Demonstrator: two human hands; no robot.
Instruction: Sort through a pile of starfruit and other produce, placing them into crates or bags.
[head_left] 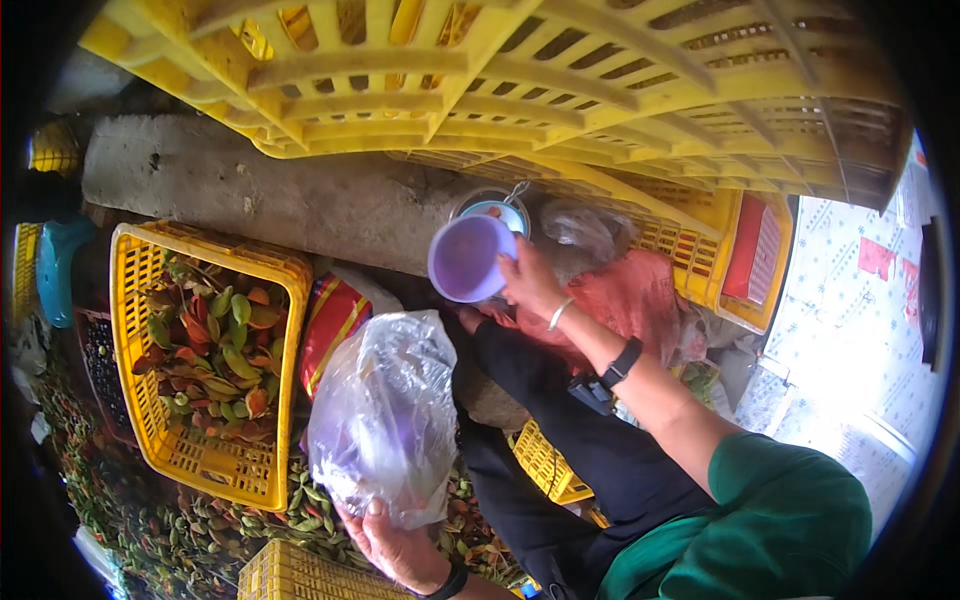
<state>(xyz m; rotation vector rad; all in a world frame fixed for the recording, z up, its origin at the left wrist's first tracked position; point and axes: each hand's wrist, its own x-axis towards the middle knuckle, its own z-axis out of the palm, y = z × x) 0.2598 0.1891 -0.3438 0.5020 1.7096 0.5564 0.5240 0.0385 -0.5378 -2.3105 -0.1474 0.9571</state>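
My right hand [530,280] grips the rim of a light purple plastic bowl [455,260], tilted so that its inside shows. Just behind the bowl stands a round container [508,205] with a light blue inside, partly covered by it. At the lower left, my left hand [395,548] holds the near edge of a clear plastic bag [385,400], thumb on top. Something purple shows through the bag, but its shape is blurred. Left of the bag, a yellow crate [270,480] contains green and reddish-brown pods [220,350].
Large yellow crates [600,80] hang over the far side, above a concrete ledge [270,190]. Loose pods [180,490] cover the floor at left. A red mesh sack [630,300] lies beyond my right forearm. A blue plastic stool [62,270] stands far left.
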